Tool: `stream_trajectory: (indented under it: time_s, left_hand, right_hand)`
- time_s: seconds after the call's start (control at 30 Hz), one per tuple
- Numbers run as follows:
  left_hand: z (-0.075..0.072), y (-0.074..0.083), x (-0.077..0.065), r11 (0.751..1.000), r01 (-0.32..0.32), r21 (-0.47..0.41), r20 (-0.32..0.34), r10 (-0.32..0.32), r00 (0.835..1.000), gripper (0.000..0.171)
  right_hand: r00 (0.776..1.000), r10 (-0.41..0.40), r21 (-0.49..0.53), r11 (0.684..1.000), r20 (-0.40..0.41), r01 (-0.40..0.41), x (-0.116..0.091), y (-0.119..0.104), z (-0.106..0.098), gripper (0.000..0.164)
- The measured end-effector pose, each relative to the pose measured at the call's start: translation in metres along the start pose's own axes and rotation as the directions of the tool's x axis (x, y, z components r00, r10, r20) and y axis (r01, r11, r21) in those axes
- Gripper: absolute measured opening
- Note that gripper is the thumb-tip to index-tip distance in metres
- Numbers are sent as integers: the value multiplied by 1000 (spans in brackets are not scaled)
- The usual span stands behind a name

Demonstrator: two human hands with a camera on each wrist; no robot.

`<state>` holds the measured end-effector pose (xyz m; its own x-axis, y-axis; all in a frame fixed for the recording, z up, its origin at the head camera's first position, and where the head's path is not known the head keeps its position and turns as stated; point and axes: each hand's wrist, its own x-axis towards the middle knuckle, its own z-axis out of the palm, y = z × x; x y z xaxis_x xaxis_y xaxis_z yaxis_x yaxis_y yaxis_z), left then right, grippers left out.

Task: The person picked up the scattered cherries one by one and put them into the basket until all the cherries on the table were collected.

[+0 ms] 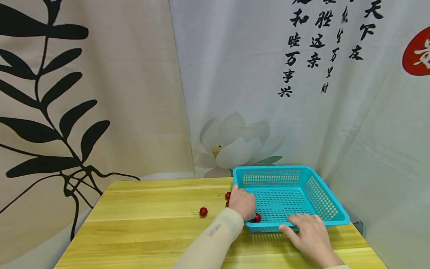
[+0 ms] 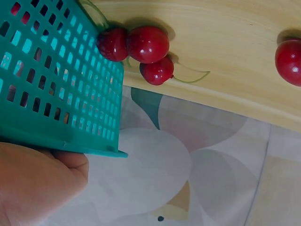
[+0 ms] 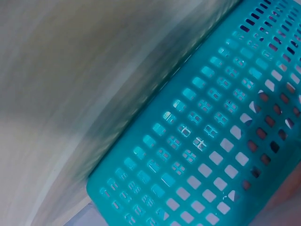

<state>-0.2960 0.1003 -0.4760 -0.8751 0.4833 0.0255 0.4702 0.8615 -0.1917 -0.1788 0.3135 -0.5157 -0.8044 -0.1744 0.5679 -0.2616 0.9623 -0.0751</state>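
Tabletop [image 1: 141, 228] stretches wide left of a lone cherry [image 1: 203, 212]; clustered cherries [image 2: 148, 44] lie beside the basket [image 1: 285, 198]. The left hand [image 1: 242, 203] grips the basket's left rim, the right hand [image 1: 310, 235] its near rim, by the tabletop's right edge.

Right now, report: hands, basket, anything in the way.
Left hand grips blue basket at left rim. Right hand holds its near rim. Three cherries clustered just outside its left wall; lone cherry apart on table.

Left sleeve [image 1: 207, 244], cream, small dark lettering [image 1: 214, 230] beside gathered cuff [image 1: 234, 218]; right sleeve [image 1: 338, 267], cream edge, near right.
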Motion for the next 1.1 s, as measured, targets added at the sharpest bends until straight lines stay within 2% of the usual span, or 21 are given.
stream_trajectory:
  time_s: [0.23, 0.4, 0.47, 0.63, 0.73, 0.77, 0.83, 0.93, 1.0, 1.03, 1.1]
  left_hand:
    - [0, -4, -7, 1000, -9, 0, -10, 9, 1000, 22]
    - [3, -12, -16, 999, -35, -26, -38, 34, 999, 30]
    - [5, -17, -21, 997, -50, -55, -49, 47, 998, 33]
    - [5, -31, -40, 985, -85, -150, -83, 73, 994, 21]
    - [6, -41, -53, 968, -110, -225, -115, 85, 990, 25]
    - [6, -44, -57, 960, -121, -253, -128, 91, 988, 26]
    - [6, -52, -64, 928, -152, -341, -173, 97, 980, 23]
    - [9, -68, -72, 845, -193, -499, -262, 65, 963, 22]
    - [12, -80, -76, 781, -202, -591, -327, -3, 945, 21]
    - [13, -88, -78, 757, -194, -624, -349, -48, 936, 22]
    - [17, -102, -81, 729, -150, -668, -363, -144, 921, 22]
  right_hand:
    - [999, -26, -12, 1000, -18, 26, 1, -2, 3, 29]
    - [997, -51, -5, 999, -56, 50, -1, -10, 7, 34]
    - [996, -62, 1, 998, -72, 62, -2, -15, 8, 35]
    - [992, -81, 9, 997, -101, 82, -4, -26, 11, 36]
    - [989, -98, 10, 995, -108, 99, -5, -34, 13, 37]
    - [988, -104, 8, 994, -110, 106, -5, -37, 13, 37]
    - [987, -115, -1, 993, -110, 115, -5, -41, 13, 38]
    - [988, -115, -14, 993, -102, 115, -5, -47, 12, 39]
    - [991, -104, -13, 995, -89, 104, -4, -49, 12, 39]
    - [992, -95, -11, 995, -81, 94, -4, -50, 11, 39]
    - [995, -75, -7, 997, -65, 75, -3, -50, 10, 38]
